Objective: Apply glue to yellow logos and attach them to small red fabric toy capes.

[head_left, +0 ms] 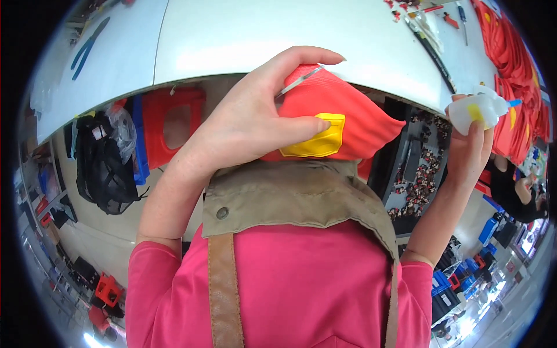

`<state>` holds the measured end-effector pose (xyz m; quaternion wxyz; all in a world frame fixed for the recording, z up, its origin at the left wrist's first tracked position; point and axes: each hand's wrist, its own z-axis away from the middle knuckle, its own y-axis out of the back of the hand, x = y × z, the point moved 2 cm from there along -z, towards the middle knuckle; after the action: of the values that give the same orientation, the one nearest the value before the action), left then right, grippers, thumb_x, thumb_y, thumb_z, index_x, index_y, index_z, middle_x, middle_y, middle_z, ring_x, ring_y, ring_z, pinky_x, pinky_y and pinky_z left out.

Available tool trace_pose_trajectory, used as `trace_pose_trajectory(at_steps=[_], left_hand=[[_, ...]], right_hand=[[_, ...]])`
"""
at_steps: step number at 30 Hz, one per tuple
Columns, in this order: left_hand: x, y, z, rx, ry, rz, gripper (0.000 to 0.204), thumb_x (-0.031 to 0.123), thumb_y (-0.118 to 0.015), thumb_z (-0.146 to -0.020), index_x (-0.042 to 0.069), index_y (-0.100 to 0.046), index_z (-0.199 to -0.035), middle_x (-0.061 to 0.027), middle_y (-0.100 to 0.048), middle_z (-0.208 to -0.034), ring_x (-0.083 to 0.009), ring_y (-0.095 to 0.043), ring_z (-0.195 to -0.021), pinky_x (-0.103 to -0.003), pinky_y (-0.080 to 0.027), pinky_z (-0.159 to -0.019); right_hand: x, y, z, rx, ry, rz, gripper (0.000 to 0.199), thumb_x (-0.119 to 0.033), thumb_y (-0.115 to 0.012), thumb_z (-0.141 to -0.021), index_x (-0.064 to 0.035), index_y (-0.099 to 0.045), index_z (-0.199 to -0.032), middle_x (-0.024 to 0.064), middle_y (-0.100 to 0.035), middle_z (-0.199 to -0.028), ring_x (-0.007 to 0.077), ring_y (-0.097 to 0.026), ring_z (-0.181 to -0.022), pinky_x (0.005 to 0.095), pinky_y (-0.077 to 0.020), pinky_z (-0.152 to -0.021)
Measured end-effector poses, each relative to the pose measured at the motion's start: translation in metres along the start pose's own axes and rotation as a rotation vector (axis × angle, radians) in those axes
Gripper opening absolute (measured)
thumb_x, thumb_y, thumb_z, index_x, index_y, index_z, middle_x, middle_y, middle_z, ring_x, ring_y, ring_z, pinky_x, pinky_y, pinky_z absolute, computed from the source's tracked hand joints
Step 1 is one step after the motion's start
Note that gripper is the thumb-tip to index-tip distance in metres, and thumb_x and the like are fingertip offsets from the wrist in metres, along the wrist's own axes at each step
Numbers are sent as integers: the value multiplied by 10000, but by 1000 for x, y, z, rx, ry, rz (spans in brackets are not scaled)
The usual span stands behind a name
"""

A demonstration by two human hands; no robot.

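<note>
My left hand point(249, 116) is closed on a red fabric piece point(368, 116) just above the apron at my waist. Its thumb presses on a yellow patch point(325, 140) on the fabric, while the index finger arches over the far edge. A thin, pale, shiny strip point(300, 80), whose kind I cannot make out, sticks out between thumb and index finger. Off to the right, my right hand point(466, 151) grips a small translucent white squeeze bottle point(478, 111) with a blue tip and a yellow mark. The bottle lies tilted, its tip toward the right.
Along the far side runs a white table point(232, 40) with blue-handled pliers point(90, 49) at left. Red fabric pieces point(510, 46) pile up at right, near a long black tool point(432, 52) and a screwdriver point(462, 23). Below stand a red stool point(156, 127) and a black bag point(101, 162).
</note>
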<state>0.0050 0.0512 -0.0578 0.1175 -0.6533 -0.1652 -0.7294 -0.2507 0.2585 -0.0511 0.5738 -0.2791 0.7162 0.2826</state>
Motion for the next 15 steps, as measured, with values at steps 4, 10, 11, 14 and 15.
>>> trace_pose_trajectory(at_steps=[4,10,11,14,15], left_hand=[[18,8,1,-29,79,190,633,25,-702,-766,52,-458,-1350,-55,-500,-1280,-129,-539,-1112,-281,-433,-993],[26,9,10,-15,183,383,633,1,-687,-780,69,-437,-1357,-53,-499,-1254,-124,-548,-1084,-279,-458,-955],[25,10,10,-31,252,408,636,-1,-688,-781,68,-433,-1359,-51,-489,-1258,-123,-546,-1083,-276,-456,-956],[21,6,11,-22,208,404,636,-5,-688,-779,67,-435,-1357,-44,-499,-1234,-120,-553,-1067,-274,-458,-951],[22,5,9,-37,193,397,626,8,-687,-781,73,-442,-1353,-50,-517,-1219,-118,-558,-1058,-275,-466,-940]], right_hand=[[-9,10,-21,230,10,27,355,-205,-535,-977,4,-482,-1260,189,-598,-1200,283,-601,-1102,355,-472,-918],[12,32,-57,286,-4,230,335,-197,-504,-996,19,-504,-1252,133,-608,-1181,181,-580,-1087,315,-451,-939],[10,26,-60,290,18,246,346,-233,-546,-981,32,-519,-1202,105,-618,-1109,146,-577,-1015,278,-440,-904],[20,28,-82,284,-50,509,366,-263,-601,-955,27,-523,-1165,77,-618,-1052,122,-562,-963,251,-426,-858],[28,29,-90,262,57,427,391,-281,-645,-927,22,-525,-1143,58,-617,-1017,106,-552,-916,235,-422,-807]])
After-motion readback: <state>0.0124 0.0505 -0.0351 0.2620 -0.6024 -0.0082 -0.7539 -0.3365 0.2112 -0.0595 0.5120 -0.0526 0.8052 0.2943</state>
